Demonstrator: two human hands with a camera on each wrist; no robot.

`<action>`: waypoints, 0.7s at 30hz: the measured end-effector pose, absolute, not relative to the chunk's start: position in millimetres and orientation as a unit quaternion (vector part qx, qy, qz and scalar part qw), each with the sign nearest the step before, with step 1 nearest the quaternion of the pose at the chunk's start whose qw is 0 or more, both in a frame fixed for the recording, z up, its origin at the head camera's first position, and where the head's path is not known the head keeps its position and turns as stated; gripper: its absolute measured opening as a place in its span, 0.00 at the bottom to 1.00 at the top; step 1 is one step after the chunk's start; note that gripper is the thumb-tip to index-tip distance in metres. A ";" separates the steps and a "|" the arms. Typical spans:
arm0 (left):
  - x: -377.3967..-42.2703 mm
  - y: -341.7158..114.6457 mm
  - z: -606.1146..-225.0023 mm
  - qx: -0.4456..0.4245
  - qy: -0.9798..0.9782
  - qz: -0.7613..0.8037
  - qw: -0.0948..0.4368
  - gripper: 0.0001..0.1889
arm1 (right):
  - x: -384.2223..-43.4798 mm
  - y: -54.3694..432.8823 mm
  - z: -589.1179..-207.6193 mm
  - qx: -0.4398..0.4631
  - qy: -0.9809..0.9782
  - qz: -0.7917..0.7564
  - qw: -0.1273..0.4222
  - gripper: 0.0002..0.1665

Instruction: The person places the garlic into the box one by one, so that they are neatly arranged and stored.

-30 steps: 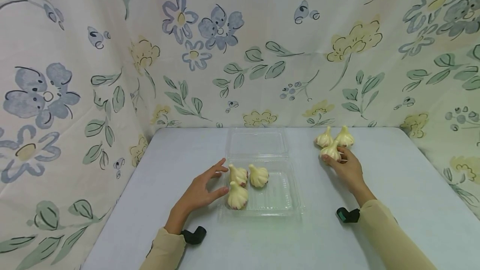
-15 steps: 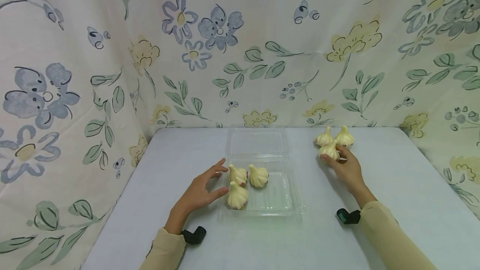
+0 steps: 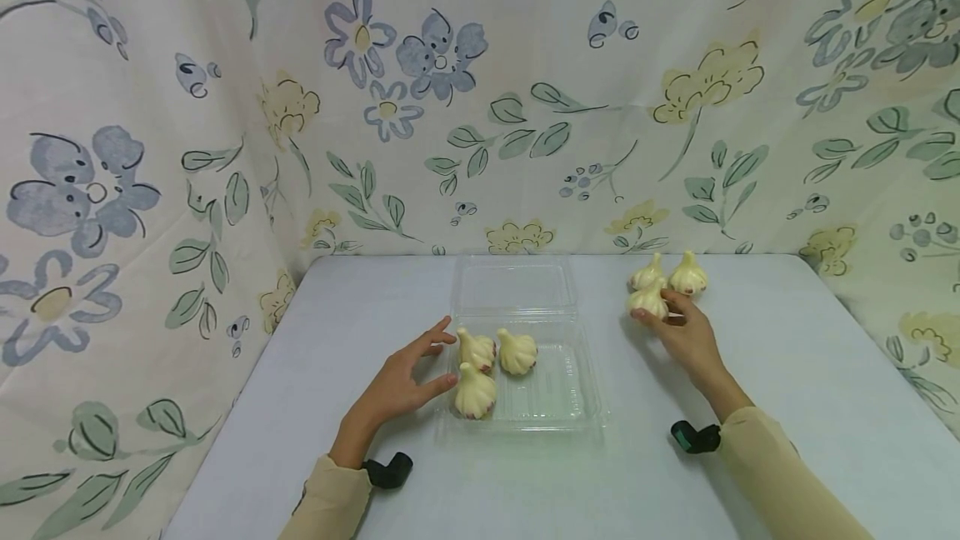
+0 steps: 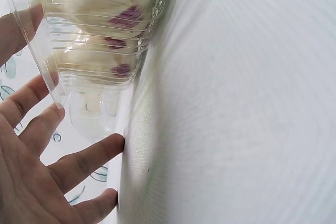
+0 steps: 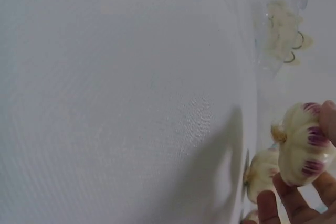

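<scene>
My right hand (image 3: 686, 334) pinches a garlic bulb (image 3: 648, 300) between thumb and fingers. In the right wrist view that garlic bulb (image 5: 304, 145) is cream with purple streaks and is lifted off the table. Just behind it are two more bulbs, a left one (image 3: 647, 272) and a right one (image 3: 688, 275). At the left side of a clear plastic clamshell box (image 3: 558, 419), my left hand (image 3: 397, 382) has its fingers spread, fingertips right at the rim. Inside the box, a front bulb (image 3: 476, 394), a rear bulb (image 3: 477, 348) and a third bulb (image 3: 517, 352) sit toward the left.
The box's lid (image 3: 513, 283) lies folded back toward the rear edge of the white table (image 3: 360, 290). A flowered cloth (image 3: 480, 107) hangs behind and on both sides. Black wrist cameras, one on the left wrist (image 3: 388, 471) and one on the right (image 3: 695, 437), jut inward over the table.
The right hand has shifted slightly left with its garlic bulb, which now overlaps the left rear bulb more in the head view. The left hand and the box have stayed put.
</scene>
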State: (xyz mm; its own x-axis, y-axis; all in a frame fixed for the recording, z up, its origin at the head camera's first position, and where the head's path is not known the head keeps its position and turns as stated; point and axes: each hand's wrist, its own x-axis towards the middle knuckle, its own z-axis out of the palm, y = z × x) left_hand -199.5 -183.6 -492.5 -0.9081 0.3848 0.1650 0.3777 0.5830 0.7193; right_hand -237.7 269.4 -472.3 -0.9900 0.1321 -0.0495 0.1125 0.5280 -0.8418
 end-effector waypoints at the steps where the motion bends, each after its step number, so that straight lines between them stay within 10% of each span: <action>1: -199.6 -183.7 -492.4 0.215 0.889 0.404 0.004 0.31 | -236.9 268.6 -471.9 -0.065 -0.873 0.483 0.012 0.50; 21: -201.1 -183.5 -491.0 0.214 0.891 0.401 0.006 0.32 | -224.8 250.1 -467.1 -0.015 -0.872 0.489 0.005 0.43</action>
State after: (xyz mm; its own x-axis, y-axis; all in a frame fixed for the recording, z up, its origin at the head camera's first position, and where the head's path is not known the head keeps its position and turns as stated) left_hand -201.1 -183.5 -491.0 -0.9085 0.3857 0.1608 0.3759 0.5863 0.7176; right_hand -224.8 250.1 -467.1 -0.9995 0.0305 -0.0057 0.0208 0.5222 -0.8526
